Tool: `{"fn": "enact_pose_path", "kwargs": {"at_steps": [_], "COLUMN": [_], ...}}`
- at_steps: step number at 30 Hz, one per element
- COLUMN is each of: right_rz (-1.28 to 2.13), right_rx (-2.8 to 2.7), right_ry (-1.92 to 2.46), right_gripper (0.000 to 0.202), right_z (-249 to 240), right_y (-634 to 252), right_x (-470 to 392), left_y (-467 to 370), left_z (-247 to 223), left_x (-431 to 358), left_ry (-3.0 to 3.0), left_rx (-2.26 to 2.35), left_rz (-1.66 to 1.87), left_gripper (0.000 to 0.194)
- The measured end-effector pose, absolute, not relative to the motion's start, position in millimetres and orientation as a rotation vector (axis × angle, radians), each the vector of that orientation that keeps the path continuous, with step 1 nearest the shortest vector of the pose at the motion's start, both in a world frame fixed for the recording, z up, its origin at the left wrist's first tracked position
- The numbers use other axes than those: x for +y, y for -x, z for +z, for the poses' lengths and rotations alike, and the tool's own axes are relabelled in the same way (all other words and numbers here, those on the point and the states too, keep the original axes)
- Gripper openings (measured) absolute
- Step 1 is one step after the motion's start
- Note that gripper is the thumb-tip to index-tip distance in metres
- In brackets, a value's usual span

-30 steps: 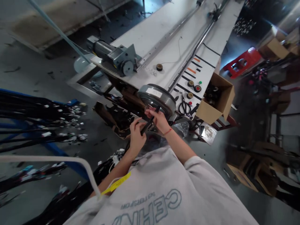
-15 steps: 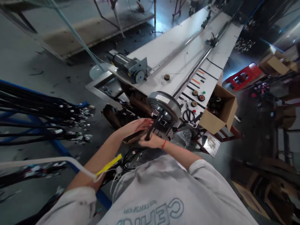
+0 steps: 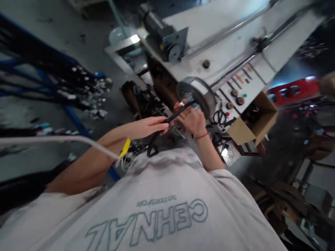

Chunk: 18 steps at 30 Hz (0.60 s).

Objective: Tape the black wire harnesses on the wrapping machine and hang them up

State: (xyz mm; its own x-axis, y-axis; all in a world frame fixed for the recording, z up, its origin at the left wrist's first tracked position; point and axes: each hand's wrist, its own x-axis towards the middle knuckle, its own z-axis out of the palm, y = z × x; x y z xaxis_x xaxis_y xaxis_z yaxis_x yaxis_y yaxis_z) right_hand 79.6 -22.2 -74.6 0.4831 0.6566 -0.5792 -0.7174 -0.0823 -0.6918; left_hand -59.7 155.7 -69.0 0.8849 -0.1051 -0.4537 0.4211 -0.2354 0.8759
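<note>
I have the black cable bundle (image 3: 179,112) out in front of the torso, between both hands, up to the grey ring (image 3: 205,91) at the near end of the desk (image 3: 222,64). Long axis runs slantwise: low at my left hand (image 3: 158,126), rising away and to the right, into the ring's opening. Left grip: narrow, thumb and fingers closed around the bundle. A bent length of black cable hangs below it, close to the shirt (image 3: 162,181).

Right hand (image 3: 193,120) is the nearer one to the ring, just short of it. Palm fairly flat, fingers reaching to the bundle from its right; blur there, so I cannot tell if this grip is closed on it or only resting against it. So bundle lies up and right of the left grip, up and left of the right palm.

Past the ring, a dark strand (image 3: 230,72) runs along the desk in nearly the same line; I can't confirm it's one piece. Scissors (image 3: 220,117) and an open cardboard box (image 3: 240,130) sit right of the ring.
</note>
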Motion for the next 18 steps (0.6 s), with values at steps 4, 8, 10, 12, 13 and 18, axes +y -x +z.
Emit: {"fn": "enact_pose_path", "kwargs": {"at_steps": [4,8,10,12,13,18], "right_rz": [0.959,0.974,1.027,1.076,1.093,1.176], "right_rx": [-0.011,-0.184,-0.293,-0.38,-0.415,-0.559], "right_ry": [1.114,1.283,1.382,1.401,1.4,1.468], "right_gripper": [0.029,0.034,0.035,0.032,0.029,0.031], "right_z": [-86.9,-107.3,-113.7,-117.7,-119.0,-123.9], "right_y": [-75.9,-58.4,-53.4,-49.6,-47.5,-38.7], "right_x": [8.8,24.7,24.1,22.1,21.2,11.6], "left_y": [120.7,197.2,220.6,222.1,214.2,132.6], "left_z": [-85.8,-123.9,-138.3,-147.0,-149.4,-150.8], "left_x": [197.2,203.8,194.8,184.8,180.2,152.0], "left_ry": [-1.854,-1.744,-1.633,-1.619,-1.655,-1.804], "left_rx": [0.481,0.859,0.901,0.827,0.759,0.298], "left_rz": [-0.375,-0.184,-0.186,-0.201,-0.206,-0.228], "left_gripper": [0.052,0.059,0.06,0.06,0.061,0.066]}}
